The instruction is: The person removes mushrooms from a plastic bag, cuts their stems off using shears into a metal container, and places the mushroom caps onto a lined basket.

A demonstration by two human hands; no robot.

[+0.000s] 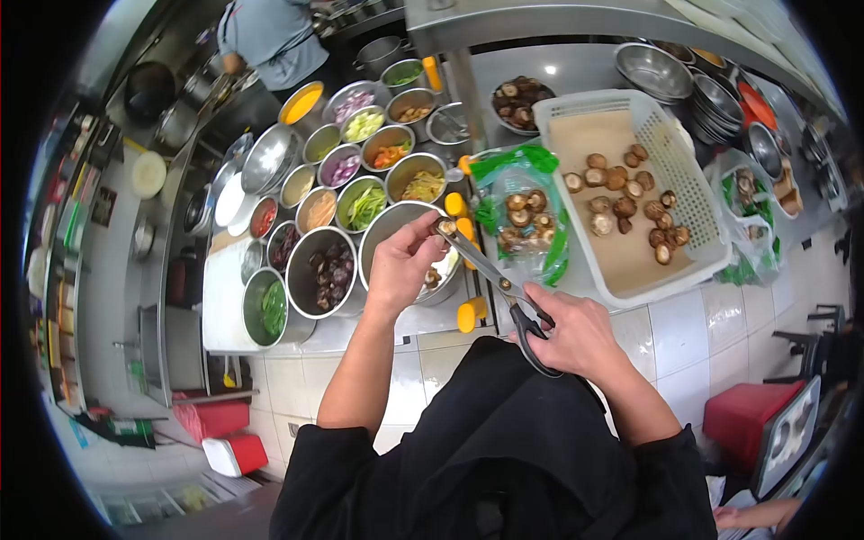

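Observation:
My left hand (402, 263) pinches a small mushroom (446, 227) above a large steel pot (367, 261). In my right hand (576, 331) is a pair of black-handled scissors (504, 286), whose blades reach up and left to the mushroom. Inside the pot, partly hidden by my left hand, are pale and brown mushroom pieces (434, 276). To the right of the blades, a green-edged plastic bag (520, 220) holds more mushrooms. Beyond it, several brown mushrooms (621, 180) lie on brown paper in a white perforated basket (661, 292).
Many steel containers of cut vegetables stand to the left, with a pot of dark pieces (331, 279). A bowl of dark mushrooms (522, 103) and stacked steel bowls (655, 72) are at the back. A person (274, 40) in grey stands at the upper left.

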